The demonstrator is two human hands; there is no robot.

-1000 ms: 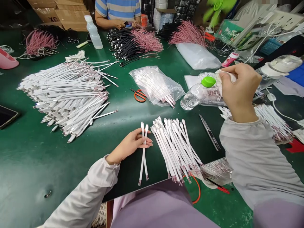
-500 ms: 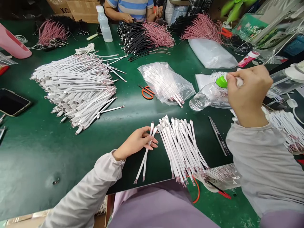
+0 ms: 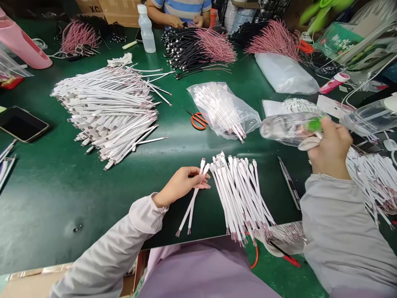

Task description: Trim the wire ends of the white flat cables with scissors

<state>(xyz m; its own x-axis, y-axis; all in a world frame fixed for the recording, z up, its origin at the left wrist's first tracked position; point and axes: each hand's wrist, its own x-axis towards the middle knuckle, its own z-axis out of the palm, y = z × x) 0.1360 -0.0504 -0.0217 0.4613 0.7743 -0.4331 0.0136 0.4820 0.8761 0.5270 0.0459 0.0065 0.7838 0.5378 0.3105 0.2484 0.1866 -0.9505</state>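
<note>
My left hand (image 3: pixel 190 181) pinches two crossed white USB cables (image 3: pixel 192 203) near their plug ends, and their stripped wire ends point toward me. Just to the right lies a spread bunch of white USB cables (image 3: pixel 238 194) along the table's near edge. My right hand (image 3: pixel 333 147) is closed around the green neck end of a clear plastic bottle (image 3: pixel 282 126). The bottle is tilted almost flat and smeared by motion. A small whitish piece shows below the green part; I cannot make out what it is.
A big heap of white cables (image 3: pixel 108 111) lies at the left. Beyond are orange-handled scissors (image 3: pixel 198 121), a bag of cables (image 3: pixel 217 107) and black-and-pink cables (image 3: pixel 198 47). A cutter knife (image 3: pixel 289 182) lies right, a phone (image 3: pixel 23 123) far left. A co-worker (image 3: pixel 180 12) sits opposite.
My right hand has dropped lower, and the bottle has swung from a slant to nearly level. My left hand keeps its two cables. The whole view has shifted slightly.
</note>
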